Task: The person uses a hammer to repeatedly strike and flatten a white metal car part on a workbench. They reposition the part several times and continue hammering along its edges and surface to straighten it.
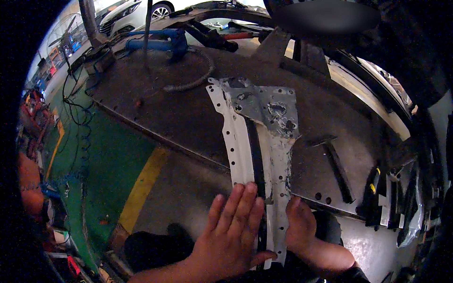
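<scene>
A long sheet-metal car body panel point(241, 146) lies over the edge of a brown metal bench point(179, 122), its near end reaching toward me. White paint covers much of it. A dark strip runs along its length, and its wide far end is grey and torn, with jagged holes. My left hand point(231, 231) rests flat on the near part, fingers stretched together and pointing away from me. At the right edge, my right hand point(302, 228) grips the panel, thumb upward; its other fingers are mostly hidden. A hammer point(339, 170) lies on the bench to the right of the panel.
A blue hydraulic pump point(160, 43) and a curved hose point(203, 70) are at the back left of the bench. Tools and a plastic-wrapped item point(413, 217) stand at the right. A coiled cable point(86, 137) hangs at left; a white car point(130, 16) is beyond.
</scene>
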Tool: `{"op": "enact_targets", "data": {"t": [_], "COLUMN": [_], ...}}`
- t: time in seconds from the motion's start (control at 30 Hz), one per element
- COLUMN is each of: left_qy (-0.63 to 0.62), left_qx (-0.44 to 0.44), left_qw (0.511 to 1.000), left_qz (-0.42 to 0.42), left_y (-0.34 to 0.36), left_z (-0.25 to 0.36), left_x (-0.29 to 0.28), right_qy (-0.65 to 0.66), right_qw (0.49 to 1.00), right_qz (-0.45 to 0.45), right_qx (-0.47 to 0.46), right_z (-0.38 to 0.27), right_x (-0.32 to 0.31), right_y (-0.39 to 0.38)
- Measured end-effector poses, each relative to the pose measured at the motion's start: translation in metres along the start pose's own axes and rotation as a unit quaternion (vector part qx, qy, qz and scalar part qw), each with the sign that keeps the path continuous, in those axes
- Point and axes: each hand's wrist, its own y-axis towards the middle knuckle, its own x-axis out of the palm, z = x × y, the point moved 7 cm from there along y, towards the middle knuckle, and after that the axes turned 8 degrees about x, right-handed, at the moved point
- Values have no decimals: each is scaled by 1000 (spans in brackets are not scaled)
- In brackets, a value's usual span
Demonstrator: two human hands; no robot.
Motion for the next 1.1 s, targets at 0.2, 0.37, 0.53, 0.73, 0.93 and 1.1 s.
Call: {"op": "enact_targets", "data": {"t": [0.2, 0.37, 0.53, 0.73, 0.93, 1.1], "left_qy": [-138, -686, -846, -763, -773, -692], "left_qx": [-85, -260, -245, -331, -287, -271], "left_qw": [969, 641, 442, 492, 501, 617], "left_qz": [188, 226, 171, 257, 264, 259], "left_y": [-8, -12, -20, -24, -22, -23], "left_z": [-52, -84, -71, -77, -89, -90], "left_x": [3, 51, 71, 55, 50, 37], "right_qy": [9, 85, -103, -18, -360, -465], "right_qw": [994, 993, 994, 991, 897, 838], "right_qz": [55, 42, -15, 47, 115, 106], "right_qx": [-97, -73, -14, -123, -227, -264], "right_z": [-40, -5, -44, -36, -76, -82], "right_x": [0, -5, 5, -11, -6, 14], "right_y": [-7, -1, 9, 33, 48, 62]}}
